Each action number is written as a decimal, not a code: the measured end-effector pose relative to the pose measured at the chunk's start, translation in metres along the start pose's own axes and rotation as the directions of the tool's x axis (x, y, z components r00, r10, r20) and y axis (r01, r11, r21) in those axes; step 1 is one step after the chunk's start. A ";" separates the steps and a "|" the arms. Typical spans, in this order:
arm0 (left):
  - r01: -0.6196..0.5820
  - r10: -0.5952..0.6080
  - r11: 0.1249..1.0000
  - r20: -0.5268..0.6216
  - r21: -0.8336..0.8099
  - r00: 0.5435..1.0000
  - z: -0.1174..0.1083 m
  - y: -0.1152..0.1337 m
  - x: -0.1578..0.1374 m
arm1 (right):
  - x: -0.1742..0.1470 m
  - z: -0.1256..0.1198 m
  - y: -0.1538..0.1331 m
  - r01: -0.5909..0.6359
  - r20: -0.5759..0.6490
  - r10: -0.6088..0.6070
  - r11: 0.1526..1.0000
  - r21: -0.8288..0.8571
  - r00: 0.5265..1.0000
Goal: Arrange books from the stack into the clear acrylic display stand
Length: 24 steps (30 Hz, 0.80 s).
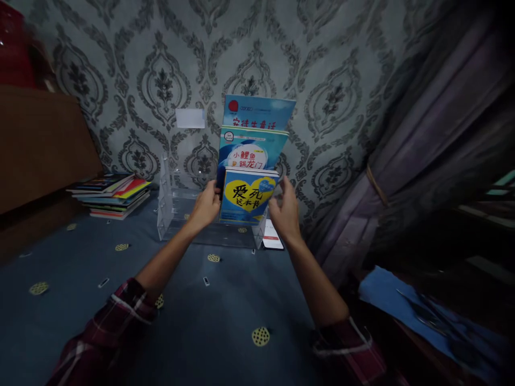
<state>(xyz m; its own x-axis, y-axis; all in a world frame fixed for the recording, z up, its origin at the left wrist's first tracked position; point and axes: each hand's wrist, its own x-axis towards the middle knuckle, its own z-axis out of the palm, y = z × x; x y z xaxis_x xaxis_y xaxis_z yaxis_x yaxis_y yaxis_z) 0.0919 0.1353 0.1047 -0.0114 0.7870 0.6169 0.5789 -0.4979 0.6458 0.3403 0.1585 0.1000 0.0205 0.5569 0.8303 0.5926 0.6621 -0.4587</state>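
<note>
Seating, we judge, the front book, titled 爱死这本书, at the right side of the clear tiered rack, we curl our left hand and right hand at its opposite edges; whether either grips, we cannot tell. The next move probably calls for squaring it. Behind, the middle book reads 小鲤鱼跳龙门; the far book, 安徒生童话.
</note>
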 end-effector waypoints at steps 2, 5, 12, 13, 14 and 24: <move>0.021 -0.022 1.000 0.013 0.021 1.000 0.003 -0.003 -0.004 | -0.015 0.009 0.009 -0.142 -0.003 0.143 0.982 0.125 0.990; 0.018 -0.018 0.999 0.017 0.034 1.000 0.009 -0.004 -0.007 | -0.034 0.020 0.015 -0.228 0.033 0.228 0.940 0.253 0.973; -0.009 0.008 0.997 0.020 0.074 1.000 0.015 -0.002 -0.009 | -0.048 0.027 0.014 -0.244 0.084 0.229 0.917 0.315 0.970; -0.011 0.009 0.997 0.018 0.078 1.000 0.015 -0.002 -0.009 | -0.048 0.026 0.014 -0.245 0.088 0.229 0.920 0.306 0.969; -0.012 0.011 0.997 0.014 0.080 1.000 0.015 -0.002 -0.009 | -0.048 0.026 0.014 -0.249 0.094 0.231 0.923 0.295 0.968; -0.026 0.025 0.997 0.003 0.066 1.000 0.015 -0.005 -0.009 | -0.044 0.020 0.016 -0.219 0.102 0.202 0.956 0.197 0.974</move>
<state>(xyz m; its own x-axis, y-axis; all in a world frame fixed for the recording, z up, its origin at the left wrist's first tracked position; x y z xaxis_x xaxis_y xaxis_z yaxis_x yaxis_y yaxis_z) 0.1012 0.1362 0.0894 0.0060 0.7752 0.6317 0.6315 -0.4928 0.5987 0.3324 0.1545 0.0498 0.0576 0.7272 0.6840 0.4035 0.6097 -0.6822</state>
